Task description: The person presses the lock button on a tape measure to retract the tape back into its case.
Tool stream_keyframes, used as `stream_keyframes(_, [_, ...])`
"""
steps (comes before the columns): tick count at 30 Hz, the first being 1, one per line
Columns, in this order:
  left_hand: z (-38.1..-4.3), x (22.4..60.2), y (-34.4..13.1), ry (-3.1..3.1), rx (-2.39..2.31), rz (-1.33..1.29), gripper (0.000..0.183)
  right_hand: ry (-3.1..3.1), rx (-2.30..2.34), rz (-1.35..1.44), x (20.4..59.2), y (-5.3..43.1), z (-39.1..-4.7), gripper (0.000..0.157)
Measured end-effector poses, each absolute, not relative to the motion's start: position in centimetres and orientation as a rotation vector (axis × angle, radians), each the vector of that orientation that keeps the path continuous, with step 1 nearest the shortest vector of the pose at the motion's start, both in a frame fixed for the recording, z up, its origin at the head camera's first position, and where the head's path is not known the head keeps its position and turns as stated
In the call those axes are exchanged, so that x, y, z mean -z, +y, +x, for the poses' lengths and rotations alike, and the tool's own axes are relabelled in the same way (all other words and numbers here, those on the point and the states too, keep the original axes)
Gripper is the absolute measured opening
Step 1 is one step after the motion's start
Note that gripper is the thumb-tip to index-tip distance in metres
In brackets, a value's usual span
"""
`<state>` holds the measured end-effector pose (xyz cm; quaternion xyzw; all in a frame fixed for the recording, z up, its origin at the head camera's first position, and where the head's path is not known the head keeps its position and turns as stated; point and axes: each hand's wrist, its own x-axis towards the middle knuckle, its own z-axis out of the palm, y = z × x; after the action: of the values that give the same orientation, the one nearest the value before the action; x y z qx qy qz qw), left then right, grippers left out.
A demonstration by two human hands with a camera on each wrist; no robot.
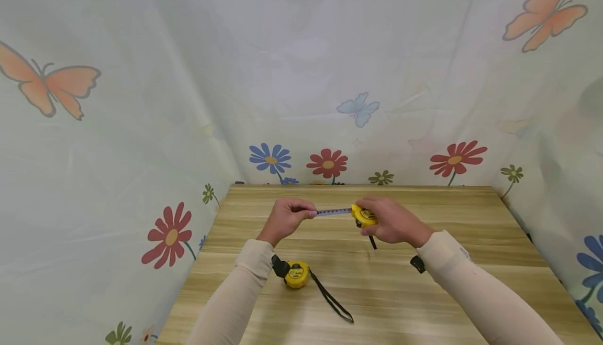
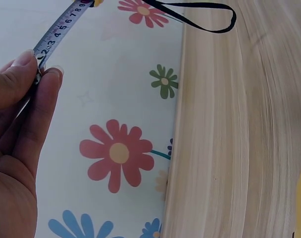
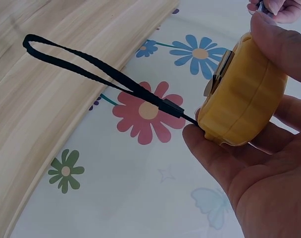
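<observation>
My right hand (image 1: 393, 221) grips a yellow tape measure (image 1: 365, 216) above the table, thumb and fingers around its case, as the right wrist view confirms. From that case a black wrist strap (image 3: 86, 62) dangles. A short length of blade (image 1: 333, 211) is pulled out to the left. My left hand (image 1: 288, 218) pinches the blade's end between thumb and finger; low numbers show on the blade (image 2: 61, 30) in the left wrist view. Below, near my left wrist, a second yellow tape measure (image 1: 297, 275) lies on the table with its own black strap (image 1: 332, 300).
The wood-grain table (image 1: 400, 292) spans the space beneath both hands. White sheeting (image 1: 301, 73) printed with flowers and butterflies encloses it at the back and both sides. Small black devices (image 1: 417, 264) are worn at the wrists.
</observation>
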<state>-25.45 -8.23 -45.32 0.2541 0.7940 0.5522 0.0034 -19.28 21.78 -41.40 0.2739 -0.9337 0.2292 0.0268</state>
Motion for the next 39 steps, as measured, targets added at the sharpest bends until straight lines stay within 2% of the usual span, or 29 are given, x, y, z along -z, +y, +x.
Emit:
stream_keyframes(8, [-25.6,45.43,-8.06,2.496,-1.728,0.791,0.007,-2.878,-0.695,0.847,41.41,21.79,-19.32,0.041])
stream_keyframes(22, [-25.83,46.01,-7.86,2.489,-1.732,0.826,0.008,-2.876,-0.691,0.842,41.56,21.62,-19.18,0.048])
stream_keyframes(39, [-25.38,45.41,-7.73,2.483,-1.715,0.829,0.008,-2.868,-0.689,0.849,41.19,20.96,-18.88,0.047])
